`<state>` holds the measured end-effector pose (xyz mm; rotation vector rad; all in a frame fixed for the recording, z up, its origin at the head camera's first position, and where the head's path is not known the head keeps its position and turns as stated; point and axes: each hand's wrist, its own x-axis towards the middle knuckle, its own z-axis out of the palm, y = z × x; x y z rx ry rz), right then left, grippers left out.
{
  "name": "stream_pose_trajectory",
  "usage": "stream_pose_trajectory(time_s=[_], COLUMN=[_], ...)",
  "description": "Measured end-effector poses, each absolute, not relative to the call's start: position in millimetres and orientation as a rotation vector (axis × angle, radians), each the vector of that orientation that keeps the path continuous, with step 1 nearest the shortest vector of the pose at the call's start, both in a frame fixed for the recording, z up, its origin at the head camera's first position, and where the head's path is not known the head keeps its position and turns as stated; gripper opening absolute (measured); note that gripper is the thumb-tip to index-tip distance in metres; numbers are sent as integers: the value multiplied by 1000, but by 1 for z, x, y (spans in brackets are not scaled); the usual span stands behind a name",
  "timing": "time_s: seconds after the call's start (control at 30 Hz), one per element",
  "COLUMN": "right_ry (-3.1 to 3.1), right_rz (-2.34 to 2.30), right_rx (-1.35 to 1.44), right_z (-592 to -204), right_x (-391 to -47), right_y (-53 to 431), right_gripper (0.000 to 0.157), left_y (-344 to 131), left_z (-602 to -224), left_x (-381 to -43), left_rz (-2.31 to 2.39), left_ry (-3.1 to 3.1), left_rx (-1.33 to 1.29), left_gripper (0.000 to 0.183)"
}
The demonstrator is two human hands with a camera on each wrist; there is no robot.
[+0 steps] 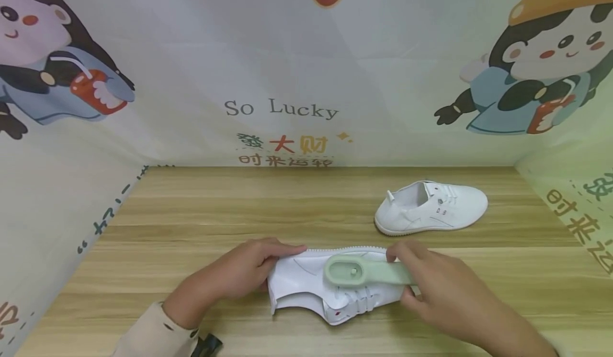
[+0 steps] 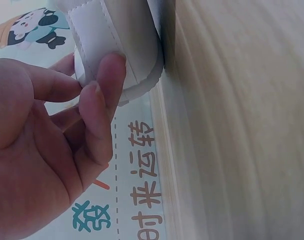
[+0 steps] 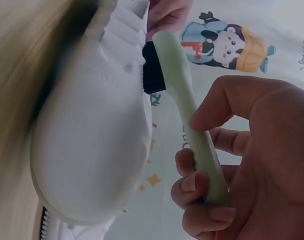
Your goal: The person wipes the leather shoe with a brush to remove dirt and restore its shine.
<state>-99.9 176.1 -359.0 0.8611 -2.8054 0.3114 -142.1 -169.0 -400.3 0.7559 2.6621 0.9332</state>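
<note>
A white lace-up shoe [image 1: 297, 280] lies tilted on its side near the front of the table, its opening toward the person. My left hand [image 1: 241, 269] grips its heel end; in the left wrist view the fingers [image 2: 94, 125] pinch the heel's back. In my right hand [image 1: 442, 288] is a pale green brush [image 1: 383, 273], fingers curled round its handle. The right wrist view shows the brush's dark bristles [image 3: 153, 67] against the side of the shoe [image 3: 94, 135], near the laces. The shoe's toe is partly hidden behind the right hand in the head view.
A second white shoe [image 1: 431, 208] stands upright at the back right, toe pointing right. The wood-grain table [image 1: 230, 202] is enclosed by a printed cloth backdrop [image 1: 407, 80] behind and at both sides. A small black object [image 1: 208, 345] sits by the left sleeve.
</note>
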Motion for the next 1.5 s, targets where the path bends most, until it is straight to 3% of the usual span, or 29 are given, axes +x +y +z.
stream_pose_trajectory(time_s=[0.37,0.8,1.5], right_ry=[-2585,-2388,-2529], right_rz=[484,487,411], right_rx=[1040,1154,1070], right_z=[-380,-399,-386], right_x=[-99,-94,-98], right_y=[156,135,153], right_gripper=[44,56,47], left_y=[-169,-169,-169], left_z=[-399,-397,-398], left_x=[-142,-142,-142], left_rz=[941,922,939], left_ry=[2655,2667,2647], left_rx=[744,761,747], left_gripper=[51,49,51])
